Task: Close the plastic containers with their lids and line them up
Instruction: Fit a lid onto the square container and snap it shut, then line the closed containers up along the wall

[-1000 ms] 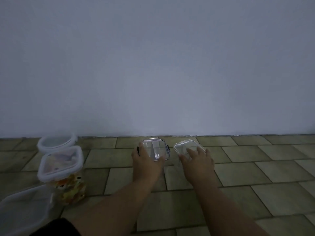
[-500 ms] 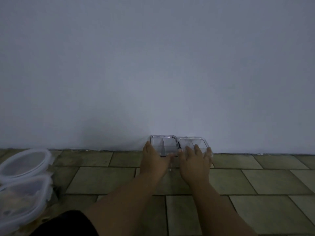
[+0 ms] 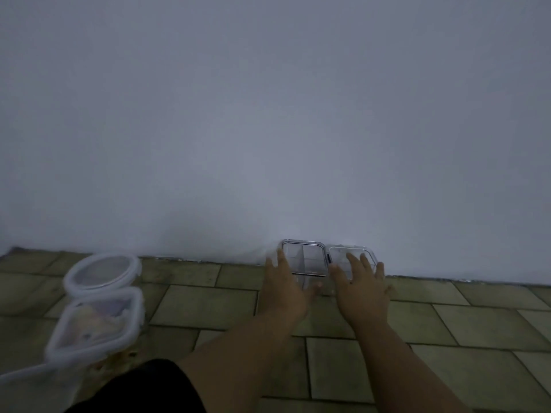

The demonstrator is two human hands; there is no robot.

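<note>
Containers with clear lids, two small square ones, sit side by side against the foot of the wall: the divided container (image 3: 304, 259) on the left and the plain container (image 3: 351, 257) on the right, their near sides touching or almost so. The left hand (image 3: 284, 290) lies flat with fingers spread on the front of the divided one; the right hand (image 3: 362, 289) lies likewise on the plain one. Neither hand grips anything; both are open, palms down.

The step looks like squaring the pair into a row. Gentle, even pressure from both palms should keep the fronts level without tipping a lid.

The wall (image 3: 268, 129) stops any travel forward, so the row can only grow sideways. The tiled floor (image 3: 477, 323) to the right is bare and roomy. To the left, well apart, stand a round container (image 3: 103, 271) and a larger square container (image 3: 95, 321), both lidded and blurred.
</note>
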